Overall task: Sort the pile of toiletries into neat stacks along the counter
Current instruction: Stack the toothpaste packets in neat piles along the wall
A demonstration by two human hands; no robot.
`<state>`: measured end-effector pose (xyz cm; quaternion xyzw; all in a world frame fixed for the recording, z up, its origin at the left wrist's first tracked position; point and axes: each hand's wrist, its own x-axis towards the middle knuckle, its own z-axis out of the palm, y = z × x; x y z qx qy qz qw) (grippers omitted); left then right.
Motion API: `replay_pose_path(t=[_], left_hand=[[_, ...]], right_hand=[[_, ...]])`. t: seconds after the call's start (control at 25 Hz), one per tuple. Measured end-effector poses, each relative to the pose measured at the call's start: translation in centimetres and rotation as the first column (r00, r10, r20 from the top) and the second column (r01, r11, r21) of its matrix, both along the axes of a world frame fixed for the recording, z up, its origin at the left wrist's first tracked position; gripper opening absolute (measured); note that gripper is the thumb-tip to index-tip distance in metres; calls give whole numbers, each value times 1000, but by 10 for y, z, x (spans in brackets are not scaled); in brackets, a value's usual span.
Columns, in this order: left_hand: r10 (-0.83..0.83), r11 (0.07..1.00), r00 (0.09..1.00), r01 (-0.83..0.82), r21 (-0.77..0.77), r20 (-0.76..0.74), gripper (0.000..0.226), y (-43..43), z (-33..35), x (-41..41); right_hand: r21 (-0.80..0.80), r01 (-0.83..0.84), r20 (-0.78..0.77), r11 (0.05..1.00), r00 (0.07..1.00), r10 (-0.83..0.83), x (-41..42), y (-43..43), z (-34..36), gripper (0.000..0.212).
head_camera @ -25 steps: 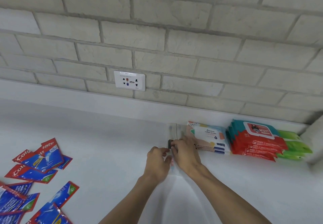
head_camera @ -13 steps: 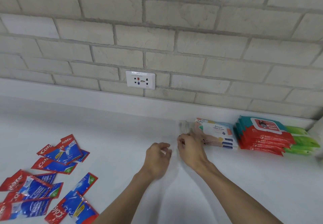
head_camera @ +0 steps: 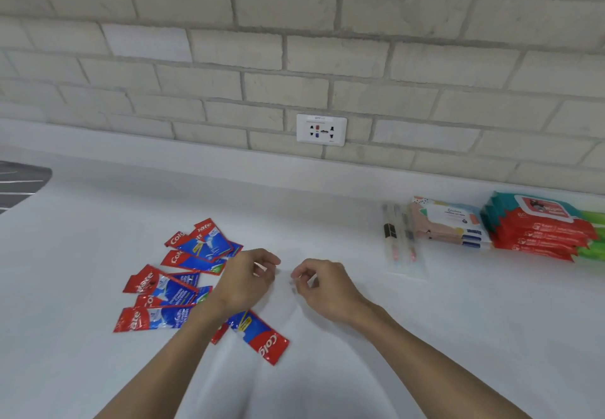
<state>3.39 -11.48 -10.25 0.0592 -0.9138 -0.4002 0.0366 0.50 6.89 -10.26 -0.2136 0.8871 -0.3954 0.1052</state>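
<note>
From the head view, the left hand [head_camera: 245, 279] and right hand [head_camera: 324, 287] hovered close together over the white tabletop [head_camera: 458, 320], not touching each other. Each grip was loose, the fingers lightly curled toward the thumb, and nothing could be seen held in either. The sachets [head_camera: 183, 274], red and blue, lay in a scattered, overlapping pile just left of the left hand, partly hidden behind it. One sachet [head_camera: 262, 336] lay apart from the rest, beside the left forearm. Well to the right, along the back edge, clear-wrapped toothbrushes [head_camera: 397, 238] lay just beside a stack of pastel wipes [head_camera: 448, 225]. Next came a stack of red wipes [head_camera: 537, 228], with green packs [head_camera: 592, 222] at the frame's edge. A socket [head_camera: 321, 129] sat low on the pale brick wall [head_camera: 262, 58]. A dark surface [head_camera: 19, 183] showed at the far left.
</note>
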Motion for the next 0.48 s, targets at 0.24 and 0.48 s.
replay_pose_path(t=[0.24,0.48], left_hand=[[-267,925,927,323,-198,264,28,-43,1,28],[-378,790,863,489,-370,334,43,-44,-5,41]], right_hand=[[160,-127,103,979,988,112,45,-23,-9,38],[319,-101,52,942,995,88,72,-27,-18,56]])
